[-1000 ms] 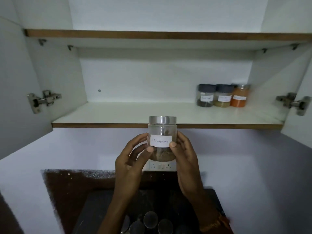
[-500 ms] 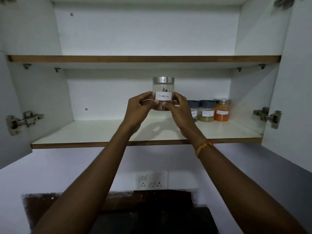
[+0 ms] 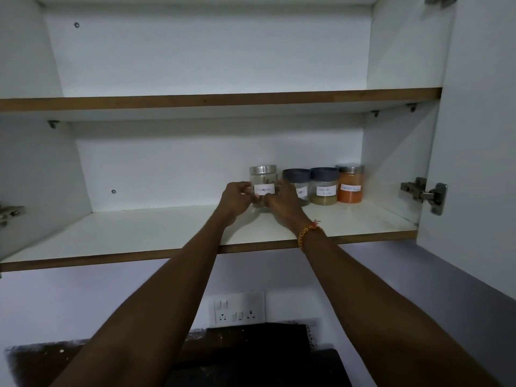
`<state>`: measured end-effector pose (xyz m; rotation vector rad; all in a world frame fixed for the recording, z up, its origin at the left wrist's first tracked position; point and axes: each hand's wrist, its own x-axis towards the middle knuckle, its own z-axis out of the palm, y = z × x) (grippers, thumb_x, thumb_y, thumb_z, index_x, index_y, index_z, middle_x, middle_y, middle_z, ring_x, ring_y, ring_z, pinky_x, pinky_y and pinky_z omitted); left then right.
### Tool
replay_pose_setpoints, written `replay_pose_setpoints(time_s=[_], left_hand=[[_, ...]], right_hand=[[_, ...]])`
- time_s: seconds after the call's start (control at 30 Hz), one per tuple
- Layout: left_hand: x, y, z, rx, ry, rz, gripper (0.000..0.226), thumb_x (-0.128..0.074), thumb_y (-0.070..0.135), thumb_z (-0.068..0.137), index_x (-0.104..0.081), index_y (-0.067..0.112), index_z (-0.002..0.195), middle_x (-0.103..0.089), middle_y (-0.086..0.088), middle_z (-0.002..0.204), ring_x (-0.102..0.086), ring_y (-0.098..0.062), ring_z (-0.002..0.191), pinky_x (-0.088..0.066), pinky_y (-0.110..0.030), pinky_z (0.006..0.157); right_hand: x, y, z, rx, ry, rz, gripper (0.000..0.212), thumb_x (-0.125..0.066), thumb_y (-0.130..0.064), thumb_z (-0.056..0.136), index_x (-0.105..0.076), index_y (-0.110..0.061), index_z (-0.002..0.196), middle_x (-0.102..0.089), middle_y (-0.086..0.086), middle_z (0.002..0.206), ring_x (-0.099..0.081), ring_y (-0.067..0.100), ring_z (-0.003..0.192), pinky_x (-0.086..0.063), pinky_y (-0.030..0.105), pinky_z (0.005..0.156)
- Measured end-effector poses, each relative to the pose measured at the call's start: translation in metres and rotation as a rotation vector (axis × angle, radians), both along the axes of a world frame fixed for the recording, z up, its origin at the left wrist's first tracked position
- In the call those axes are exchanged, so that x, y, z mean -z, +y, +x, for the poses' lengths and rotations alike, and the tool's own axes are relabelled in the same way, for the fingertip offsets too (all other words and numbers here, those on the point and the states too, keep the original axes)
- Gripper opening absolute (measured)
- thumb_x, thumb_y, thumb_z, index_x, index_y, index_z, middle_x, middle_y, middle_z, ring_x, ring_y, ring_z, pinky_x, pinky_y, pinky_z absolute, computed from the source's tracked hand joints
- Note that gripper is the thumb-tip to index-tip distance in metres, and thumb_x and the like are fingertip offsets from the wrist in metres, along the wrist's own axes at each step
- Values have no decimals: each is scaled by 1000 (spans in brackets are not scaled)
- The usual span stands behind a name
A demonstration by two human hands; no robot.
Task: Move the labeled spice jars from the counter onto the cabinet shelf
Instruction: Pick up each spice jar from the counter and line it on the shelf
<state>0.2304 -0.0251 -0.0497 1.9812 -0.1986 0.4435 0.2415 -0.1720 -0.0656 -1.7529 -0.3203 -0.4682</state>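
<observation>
A clear glass jar (image 3: 263, 180) with a silver lid and a white label stands at the back of the lower cabinet shelf (image 3: 156, 233). My left hand (image 3: 236, 201) grips its left side and my right hand (image 3: 282, 202) grips its right side. Right beside it stand three labeled jars in a row: a dark-lidded jar (image 3: 298, 182) partly hidden by my right hand, a dark-lidded jar of pale powder (image 3: 324, 187), and a silver-lidded jar of orange powder (image 3: 350, 184). Whether the held jar rests on the shelf is hidden by my hands.
An upper shelf (image 3: 223, 100) spans the cabinet above. An open door with a metal hinge (image 3: 423, 192) stands at the right, another hinge (image 3: 9, 213) at the left. Below are a wall socket panel (image 3: 237, 308) and the dark counter (image 3: 251, 356).
Both hands carried the silver-lidded jar up from over the counter, then down and back into the shelf beside the row of jars. The view tilted upward.
</observation>
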Motion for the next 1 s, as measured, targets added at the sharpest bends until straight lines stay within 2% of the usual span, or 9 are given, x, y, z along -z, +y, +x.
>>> replay_pose_setpoints(time_s=[0.17,0.3,0.43,0.53,0.6,0.7,0.8,0.93,1.0], left_hand=[[7,-6,13,-44,13,61,36,-73,2,91,-71,1,127,-72,-20,119,-69,-37,115,-55,-50,105],[7,-9,15,-85,-10,176,38,-76,10,90,-71,4,127,-73,-16,121,-68,-33,116,-54,-45,105],[10,-8,19,-146,19,149,55,-78,11,89,-60,-1,139,-70,-16,130,-67,-32,120,-52,-44,109],[12,-6,20,-191,45,4,40,-78,-2,82,-69,-4,121,-75,-22,116,-73,-36,110,-59,-48,101],[12,-6,19,-194,33,42,36,-82,-1,77,-72,0,112,-77,-18,111,-74,-32,107,-59,-43,100],[13,-9,18,-157,4,117,36,-82,4,80,-73,2,114,-77,-16,114,-72,-29,112,-55,-39,105],[15,-13,17,-128,-43,152,33,-83,7,83,-75,0,114,-77,-17,113,-73,-28,110,-54,-35,102],[18,-14,19,-111,-88,231,30,-84,13,82,-78,4,110,-79,-13,110,-74,-23,101,-54,-32,95],[19,-13,22,-112,-93,258,28,-83,13,83,-79,4,109,-79,-13,110,-70,-19,95,-51,-29,90]], right_hand=[[3,-1,12,130,70,-202,52,-70,-11,92,-49,-3,138,-43,18,141,-52,35,126,-50,37,106],[6,-1,16,149,78,-261,58,-71,-6,86,-50,0,139,-41,20,143,-49,35,128,-40,29,94],[8,-1,20,233,90,-223,54,-66,-5,91,-47,3,141,-41,22,146,-48,38,132,-41,31,98],[6,-1,20,270,97,-159,55,-61,-2,94,-41,4,145,-45,23,146,-50,37,133,-45,30,94],[6,-1,20,246,80,-155,50,-60,1,93,-46,4,141,-53,22,140,-55,37,129,-51,32,98],[6,-2,18,189,44,-185,44,-62,2,88,-58,1,132,-62,19,131,-60,35,124,-55,47,101],[8,-3,17,153,2,-190,34,-67,-6,91,-64,1,124,-67,21,123,-64,36,117,-55,51,99],[9,-2,16,174,5,-220,28,-62,-10,98,-67,2,122,-69,21,123,-65,35,114,-55,45,98],[10,-3,16,168,5,-206,27,-60,-9,98,-68,3,121,-70,20,122,-66,34,112,-55,39,90]])
